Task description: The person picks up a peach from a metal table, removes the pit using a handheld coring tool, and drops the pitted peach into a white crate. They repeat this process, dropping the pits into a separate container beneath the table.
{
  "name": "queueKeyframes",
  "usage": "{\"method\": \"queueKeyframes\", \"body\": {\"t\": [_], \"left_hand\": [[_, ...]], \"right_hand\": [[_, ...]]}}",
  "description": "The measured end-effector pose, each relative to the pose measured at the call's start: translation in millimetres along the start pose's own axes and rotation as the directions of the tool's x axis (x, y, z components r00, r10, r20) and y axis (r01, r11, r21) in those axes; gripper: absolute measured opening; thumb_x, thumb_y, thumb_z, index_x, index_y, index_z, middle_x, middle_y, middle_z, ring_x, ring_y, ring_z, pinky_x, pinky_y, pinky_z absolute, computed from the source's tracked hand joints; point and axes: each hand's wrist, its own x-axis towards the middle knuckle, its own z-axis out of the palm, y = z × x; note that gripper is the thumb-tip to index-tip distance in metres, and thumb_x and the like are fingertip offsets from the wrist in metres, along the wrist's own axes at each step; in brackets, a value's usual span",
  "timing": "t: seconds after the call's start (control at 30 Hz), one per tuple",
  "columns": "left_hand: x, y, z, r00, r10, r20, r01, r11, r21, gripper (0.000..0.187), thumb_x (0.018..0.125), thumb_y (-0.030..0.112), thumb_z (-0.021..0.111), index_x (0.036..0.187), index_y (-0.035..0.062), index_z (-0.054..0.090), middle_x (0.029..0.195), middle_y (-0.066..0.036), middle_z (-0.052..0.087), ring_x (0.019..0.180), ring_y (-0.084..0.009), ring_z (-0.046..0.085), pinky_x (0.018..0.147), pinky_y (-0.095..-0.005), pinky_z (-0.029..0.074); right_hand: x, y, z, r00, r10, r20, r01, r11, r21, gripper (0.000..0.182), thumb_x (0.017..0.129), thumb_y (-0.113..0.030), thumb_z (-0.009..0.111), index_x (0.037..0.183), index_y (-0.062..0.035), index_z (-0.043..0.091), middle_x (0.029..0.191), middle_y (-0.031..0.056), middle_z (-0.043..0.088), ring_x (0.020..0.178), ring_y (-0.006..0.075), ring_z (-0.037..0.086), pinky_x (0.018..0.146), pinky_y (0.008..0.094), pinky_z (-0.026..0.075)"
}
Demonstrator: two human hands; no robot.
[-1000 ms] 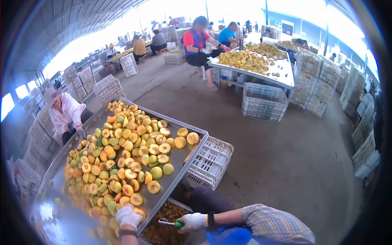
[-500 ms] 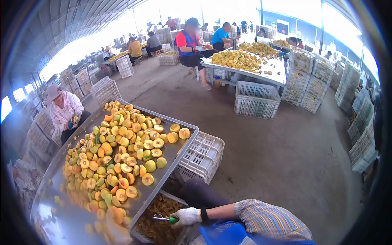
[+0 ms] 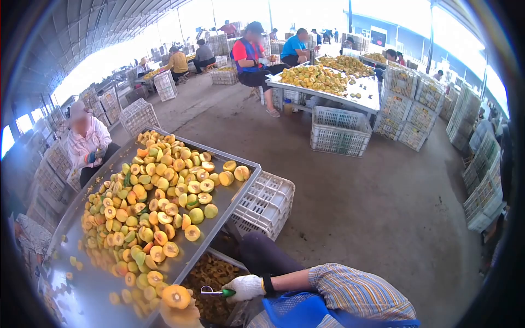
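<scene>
My right hand (image 3: 246,288), in a white knit glove, is closed round a pitting knife (image 3: 217,291) with a green handle and a curved metal loop. My left hand (image 3: 183,316), blurred at the bottom edge, holds a halved yellow peach (image 3: 176,297) with its cut face and stone toward me. The loop is a little to the right of this half, apart from it. A heap of peach halves (image 3: 147,199) covers much of the metal table (image 3: 221,221) at left. Below my right hand stands a crate of brown stones or scraps (image 3: 213,272).
A white plastic crate (image 3: 265,202) stands against the table's right side. Across the table at left sits a person in a pale jacket (image 3: 87,139). Farther off are another fruit-laden table (image 3: 328,79), an open crate (image 3: 342,131), seated people and stacked crates (image 3: 407,104).
My left hand has come up and right along the table edge, and the peach half in it now shows clearly. My right hand with the pitting knife has shifted slightly left.
</scene>
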Motion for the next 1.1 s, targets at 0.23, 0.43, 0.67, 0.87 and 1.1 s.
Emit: {"method": "queueKeyframes", "body": {"t": [0.23,0.43,0.67,0.87,1.1], "left_hand": [[-3,-27,60,0.958,0.102,-0.269,-0.087,0.994,0.067,0.038,0.097,0.044,0.054,0.108,0.0081,0.059,0.09,-0.01,0.065,0.061,-0.0219,0.064,0.044,-0.0254,0.05],[4,-24,32,0.978,0.023,-0.208,-0.026,1.0,-0.013,0.042,0.098,0.045,0.054,0.112,0.0063,0.059,0.095,-0.015,0.065,0.07,-0.027,0.067,0.045,-0.0301,0.056],[5,-29,43,0.982,-0.103,-0.161,0.106,0.994,0.01,0.053,0.097,0.056,0.051,0.113,0.0058,0.058,0.095,-0.016,0.065,0.069,-0.0285,0.066,0.042,-0.029,0.054],[4,-34,44,0.995,-0.063,-0.072,0.062,0.998,-0.017,0.052,0.1,0.048,0.049,0.124,0.0024,0.055,0.109,-0.02,0.066,0.093,-0.0366,0.068,0.068,-0.0435,0.06],[1,-53,38,0.994,0.004,-0.109,0.002,0.999,0.052,0.052,0.101,0.047,0.049,0.125,0.0011,0.056,0.116,-0.02,0.063,0.102,-0.0343,0.064,0.091,-0.0476,0.053]], "right_hand": [[10,22,11,0.953,-0.185,-0.239,0.166,0.981,-0.1,0.039,0.086,-0.037,0.059,0.114,-0.0113,0.063,0.08,0.0111,0.069,0.065,0.0241,0.067,0.063,0.0381,0.052],[10,23,9,0.979,-0.093,-0.179,0.092,0.996,-0.019,0.04,0.088,-0.042,0.058,0.113,-0.0111,0.063,0.081,0.0122,0.069,0.067,0.025,0.068,0.064,0.0391,0.053],[-8,-5,-15,0.97,0.055,-0.238,-0.024,0.991,0.134,0.033,0.089,-0.042,0.065,0.101,-0.0119,0.063,0.073,0.0077,0.067,0.063,0.0185,0.065,0.06,0.0357,0.053],[-29,-51,-39,0.941,-0.037,-0.335,-0.003,0.993,-0.116,0.041,0.085,-0.038,0.071,0.119,-0.0156,0.065,0.072,0.0096,0.068,0.059,0.0236,0.068,0.057,0.0348,0.054],[-32,-61,-36,0.941,-0.217,-0.261,0.065,0.871,-0.488,0.046,0.082,-0.029,0.067,0.127,-0.0167,0.063,0.069,0.012,0.067,0.064,0.0313,0.069,0.059,0.0403,0.056]]}}
